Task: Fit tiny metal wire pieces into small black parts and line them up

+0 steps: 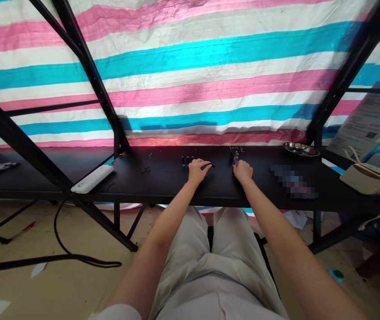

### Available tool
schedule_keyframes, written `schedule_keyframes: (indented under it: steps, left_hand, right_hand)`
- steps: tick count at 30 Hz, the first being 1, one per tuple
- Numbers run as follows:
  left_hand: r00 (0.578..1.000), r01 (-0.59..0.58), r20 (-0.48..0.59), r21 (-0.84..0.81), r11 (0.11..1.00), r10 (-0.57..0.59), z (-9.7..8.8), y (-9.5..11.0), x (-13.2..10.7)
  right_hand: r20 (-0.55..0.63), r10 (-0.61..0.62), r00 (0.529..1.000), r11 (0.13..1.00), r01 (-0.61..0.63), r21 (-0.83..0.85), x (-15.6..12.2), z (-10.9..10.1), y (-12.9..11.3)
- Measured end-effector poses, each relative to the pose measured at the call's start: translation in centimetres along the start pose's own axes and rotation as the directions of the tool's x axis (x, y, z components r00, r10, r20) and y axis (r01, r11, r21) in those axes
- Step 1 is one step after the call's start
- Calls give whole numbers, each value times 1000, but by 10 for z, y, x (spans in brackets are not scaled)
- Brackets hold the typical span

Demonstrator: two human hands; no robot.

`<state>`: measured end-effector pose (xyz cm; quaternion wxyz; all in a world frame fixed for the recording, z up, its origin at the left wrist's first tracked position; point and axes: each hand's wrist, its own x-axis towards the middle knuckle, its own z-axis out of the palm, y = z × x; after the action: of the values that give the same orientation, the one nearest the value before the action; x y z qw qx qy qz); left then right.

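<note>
My left hand (196, 172) is over the black tabletop, with its thumb and index finger closed on a small dark stick-like piece (213, 166). Right beside that hand, several short dark cylinders with pale ends (183, 161) stand in a row. My right hand (243, 171) has its fingers curled at the near end of a group of small dark and silvery cylinders (235, 155). Whatever its fingertips grip is hidden and too small to name. A few tiny whitish bits (242, 150) lie just behind that group.
Small dark pieces (146, 170) lie left on the black table (163, 184). A white oblong device (93, 179) sits by the left frame post. To the right are a shiny metal dish (301, 149), a blurred-out item (292, 181) and a beige purse (364, 178). Striped sheeting hangs behind.
</note>
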<state>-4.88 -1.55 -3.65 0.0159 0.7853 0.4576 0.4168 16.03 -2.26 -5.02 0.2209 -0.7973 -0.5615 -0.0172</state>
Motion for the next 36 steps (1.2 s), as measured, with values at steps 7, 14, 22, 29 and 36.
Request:
schedule_keyframes:
  steps: [7, 14, 22, 29, 36]
  left_hand:
    - [997, -1, -78, -63, 998, -4, -2, 3, 0]
    - [994, -1, -105, -128, 992, -12, -1, 2, 1]
    - [998, -19, -62, -207, 978, 6, -4, 5, 0]
    - [999, -41, -39, -213, 976, 34, -4, 7, -1]
    - [992, -127, -42, -150, 981, 122, 1, 4, -2]
  right_hand:
    - [-21, -468, 883, 879, 463, -115, -17, -6, -14]
    - [-14, -581, 814, 804, 571, -164, -21, -7, -20]
    - [-14, -605, 796, 785, 593, -182, -21, -7, -19]
    - [-14, -606, 795, 780, 592, -202, -22, -8, -19]
    - [-66, -591, 804, 788, 558, -261, -22, -4, -21]
